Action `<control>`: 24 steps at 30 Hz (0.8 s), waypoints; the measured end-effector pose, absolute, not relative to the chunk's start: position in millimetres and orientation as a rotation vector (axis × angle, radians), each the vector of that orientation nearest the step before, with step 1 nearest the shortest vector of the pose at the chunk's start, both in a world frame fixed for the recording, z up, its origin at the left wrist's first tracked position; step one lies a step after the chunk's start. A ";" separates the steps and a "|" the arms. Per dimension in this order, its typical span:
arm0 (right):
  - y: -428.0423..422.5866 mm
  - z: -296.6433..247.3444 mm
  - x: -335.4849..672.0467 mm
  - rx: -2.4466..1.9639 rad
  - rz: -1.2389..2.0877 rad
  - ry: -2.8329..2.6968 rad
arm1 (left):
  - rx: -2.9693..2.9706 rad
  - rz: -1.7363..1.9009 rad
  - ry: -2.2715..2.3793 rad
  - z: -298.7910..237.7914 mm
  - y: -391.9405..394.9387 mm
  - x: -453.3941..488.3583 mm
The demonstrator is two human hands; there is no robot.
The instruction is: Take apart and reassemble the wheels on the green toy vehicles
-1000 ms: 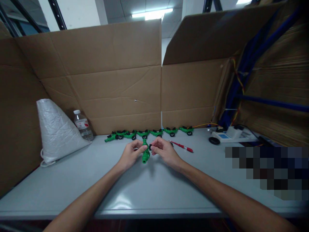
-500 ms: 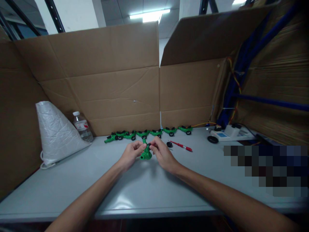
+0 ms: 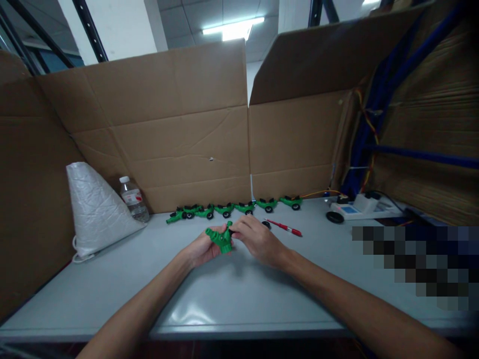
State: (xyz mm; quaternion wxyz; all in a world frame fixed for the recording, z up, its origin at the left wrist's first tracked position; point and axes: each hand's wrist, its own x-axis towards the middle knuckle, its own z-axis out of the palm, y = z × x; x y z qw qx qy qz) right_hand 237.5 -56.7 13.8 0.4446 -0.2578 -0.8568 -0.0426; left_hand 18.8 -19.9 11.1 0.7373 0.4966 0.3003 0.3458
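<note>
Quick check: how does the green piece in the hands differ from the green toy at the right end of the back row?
Support: the held piece is raised in the left hand, while the row-end toy rests on the table. Wheels: the row-end toy shows a black wheel; no such wheel is visible on the held piece. Both are green.

A bright white tubular ceiling light (image 3: 236,32) glows at upper centre; glare whitens the glossy grey tabletop (image 3: 232,299) at lower centre; right edge dim, lower right pixelated
</note>
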 end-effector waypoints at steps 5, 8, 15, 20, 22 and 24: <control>-54.2 14.7 241.8 -0.818 -0.323 -2.177 | 1.253 0.913 0.649 14.7 -21.7 25.2; -53.9 14.7 242.4 -0.822 -0.508 -2.276 | 1.301 0.900 0.665 12.3 -23.5 26.6; -51.6 12.2 241.6 -0.806 -0.597 -2.261 | 1.346 0.874 0.631 12.3 -28.4 30.6; -54.2 3.5 228.1 -0.935 -0.068 -2.030 | 1.502 0.888 0.702 15.3 -26.6 30.7; -52.9 -1.1 221.0 -0.983 0.211 -1.889 | 1.590 0.915 0.754 18.7 -25.8 29.9; -49.1 -5.5 215.4 -0.986 0.455 -1.746 | 1.709 0.967 0.794 23.6 -26.6 29.0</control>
